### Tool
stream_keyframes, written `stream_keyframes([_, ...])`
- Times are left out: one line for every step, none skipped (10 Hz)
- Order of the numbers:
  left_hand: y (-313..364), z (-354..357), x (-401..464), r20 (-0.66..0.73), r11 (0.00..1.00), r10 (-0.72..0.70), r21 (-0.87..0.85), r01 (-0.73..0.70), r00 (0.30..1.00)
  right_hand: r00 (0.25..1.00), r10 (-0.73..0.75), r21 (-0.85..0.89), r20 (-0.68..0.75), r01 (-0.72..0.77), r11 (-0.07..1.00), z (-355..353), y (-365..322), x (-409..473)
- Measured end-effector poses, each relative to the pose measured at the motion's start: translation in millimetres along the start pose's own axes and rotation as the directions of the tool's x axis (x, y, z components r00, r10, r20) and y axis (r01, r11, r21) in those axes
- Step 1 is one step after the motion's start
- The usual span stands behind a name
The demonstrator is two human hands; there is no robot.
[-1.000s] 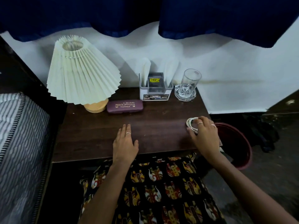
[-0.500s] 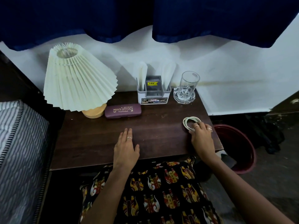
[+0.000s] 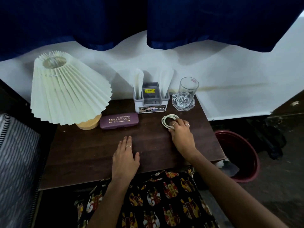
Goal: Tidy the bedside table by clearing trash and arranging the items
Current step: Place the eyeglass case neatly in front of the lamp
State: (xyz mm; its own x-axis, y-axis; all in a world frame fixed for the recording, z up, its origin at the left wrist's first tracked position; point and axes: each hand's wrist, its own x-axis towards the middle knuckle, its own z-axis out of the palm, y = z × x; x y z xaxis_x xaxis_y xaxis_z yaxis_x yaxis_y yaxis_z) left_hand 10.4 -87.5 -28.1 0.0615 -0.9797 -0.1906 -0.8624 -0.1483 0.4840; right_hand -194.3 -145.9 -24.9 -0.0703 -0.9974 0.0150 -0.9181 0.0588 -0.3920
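Two hands were on the table (image 3: 92,155). The right hand (image 3: 181,134) rested its fingertips on a coiled white cable (image 3: 167,120), lying flat in front of the organizer (image 3: 151,102) and near the glass (image 3: 186,92). The step in hand looked like arranging: setting the coil in its place among the items. The fingers curled over the coil's near edge and pressed it down; whether they pinched it could not be told. The left hand (image 3: 125,157) lay flat and open on the wood, holding nothing. No trash showed on the table; a red bin (image 3: 243,162) stood beside it. The next move probably called for releasing the coil without letting it spring loose.
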Motion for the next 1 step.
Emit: stream_keyframes([1.4, -0.9, -6.8, 0.008, 1.0, 0.018, -0.001, -0.018, 1.0, 0.994, -0.084, -0.014, -0.077, 0.083, 0.996, -6.9, -0.2, -5.6])
